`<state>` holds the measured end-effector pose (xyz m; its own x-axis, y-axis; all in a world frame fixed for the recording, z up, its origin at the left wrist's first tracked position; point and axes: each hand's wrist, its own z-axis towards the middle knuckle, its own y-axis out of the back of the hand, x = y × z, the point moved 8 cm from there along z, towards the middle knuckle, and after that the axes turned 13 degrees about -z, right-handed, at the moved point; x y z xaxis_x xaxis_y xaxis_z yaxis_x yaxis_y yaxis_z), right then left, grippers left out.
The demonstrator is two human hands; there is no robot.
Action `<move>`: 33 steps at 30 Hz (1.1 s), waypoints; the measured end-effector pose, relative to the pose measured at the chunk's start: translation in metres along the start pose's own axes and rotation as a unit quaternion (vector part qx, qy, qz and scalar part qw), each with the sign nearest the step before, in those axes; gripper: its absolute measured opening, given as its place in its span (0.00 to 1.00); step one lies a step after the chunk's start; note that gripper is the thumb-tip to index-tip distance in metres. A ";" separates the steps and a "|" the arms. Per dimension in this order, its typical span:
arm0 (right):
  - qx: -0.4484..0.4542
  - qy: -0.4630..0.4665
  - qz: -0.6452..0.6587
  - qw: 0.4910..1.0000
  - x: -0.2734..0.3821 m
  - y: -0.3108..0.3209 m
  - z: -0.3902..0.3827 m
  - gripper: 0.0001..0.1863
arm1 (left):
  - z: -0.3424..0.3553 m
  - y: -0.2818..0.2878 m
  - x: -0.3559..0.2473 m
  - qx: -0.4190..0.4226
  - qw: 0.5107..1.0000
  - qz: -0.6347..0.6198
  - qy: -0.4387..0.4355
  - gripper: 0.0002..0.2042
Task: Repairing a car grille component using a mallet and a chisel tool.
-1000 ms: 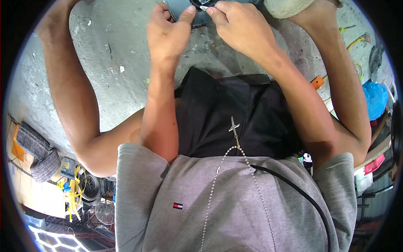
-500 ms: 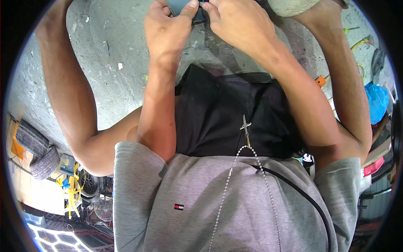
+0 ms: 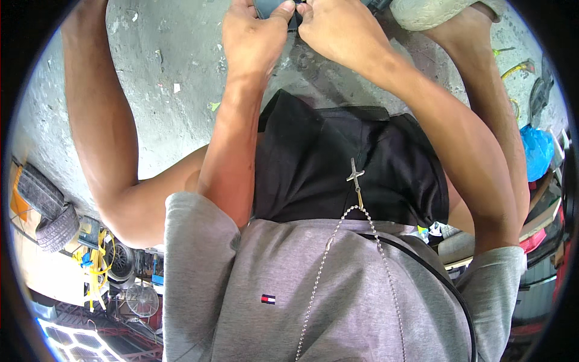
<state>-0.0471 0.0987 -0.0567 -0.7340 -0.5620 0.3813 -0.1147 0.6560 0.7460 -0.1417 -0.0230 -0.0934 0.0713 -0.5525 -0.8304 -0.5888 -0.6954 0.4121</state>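
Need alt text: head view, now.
A person's left hand grips a blue-grey part at the top edge, mostly cut off, the right hand close beside it. Black shorts, a grey T-shirt and a cross pendant fill the centre; two tyres at left.

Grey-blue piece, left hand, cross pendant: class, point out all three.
Grey-blue piece [image 3: 267,8], head view: surface showing at the upper edge.
Left hand [image 3: 256,35], head view: back of the hand.
Cross pendant [image 3: 355,176], head view: where its arms meet.
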 end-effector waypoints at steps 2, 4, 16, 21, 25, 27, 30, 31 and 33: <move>-0.004 -0.020 0.027 0.999 -0.008 -0.006 0.003 0.14 | -0.001 -0.001 -0.004 0.012 1.000 0.008 0.024 0.31; -0.009 -0.039 0.054 0.998 -0.019 -0.014 0.008 0.15 | -0.001 -0.006 -0.010 0.039 0.996 -0.046 0.060 0.29; 0.037 0.005 0.165 0.986 -0.016 -0.020 -0.004 0.19 | 0.009 0.003 0.028 0.132 0.949 -0.258 0.127 0.09; -0.091 0.008 0.090 0.992 -0.023 -0.005 -0.017 0.19 | -0.002 -0.009 0.006 0.076 0.911 -0.363 0.179 0.10; -0.099 0.004 0.083 0.992 -0.009 -0.001 -0.015 0.19 | -0.001 0.002 -0.015 0.049 0.959 -0.265 0.092 0.15; -0.100 -0.002 0.069 0.993 -0.008 -0.002 -0.014 0.20 | -0.003 -0.001 -0.020 0.058 0.969 -0.232 0.065 0.17; -0.020 -0.044 0.163 0.985 -0.013 -0.014 -0.006 0.20 | 0.001 -0.004 -0.010 0.086 0.958 -0.263 0.067 0.21; 0.061 -0.076 0.269 0.958 -0.014 -0.025 -0.003 0.21 | 0.002 -0.007 -0.004 0.104 0.935 -0.326 0.096 0.23; 0.175 -0.091 0.456 0.868 -0.016 -0.017 0.002 0.20 | 0.001 -0.008 -0.004 0.103 0.937 -0.322 0.091 0.24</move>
<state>-0.0342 0.0974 -0.0769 -0.7165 0.3395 0.6095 0.3962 0.9171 -0.0451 -0.1387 -0.0146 -0.0933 0.5897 -0.1306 -0.7970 -0.5176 -0.8186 -0.2488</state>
